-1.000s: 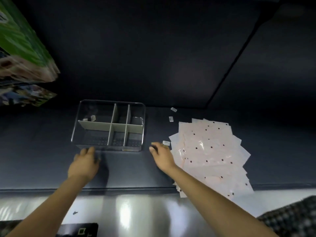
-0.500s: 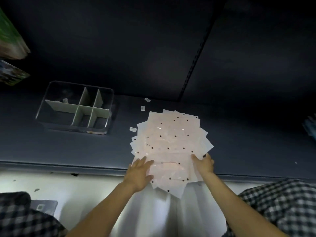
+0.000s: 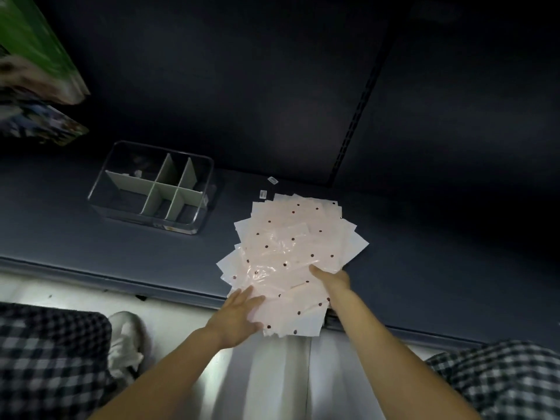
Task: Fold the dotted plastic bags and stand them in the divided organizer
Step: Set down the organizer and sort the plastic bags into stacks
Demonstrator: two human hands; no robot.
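Note:
A fanned stack of pale pink dotted plastic bags lies on the dark shelf, its near end hanging over the shelf's front edge. My left hand grips the stack's near left corner, fingers spread over the top sheet. My right hand holds the stack's right side, thumb on top. The clear divided organizer with grey-white partitions sits to the left, further back, its compartments holding no bags.
Small white labels lie on the shelf between organizer and stack. Green and printed packages overhang at upper left. Below the shelf edge are a pale floor, checked trouser legs and a white shoe.
Both hands left the organizer and moved to the bag stack. They have since closed on its near edge, and the stack has slid toward me over the shelf edge.

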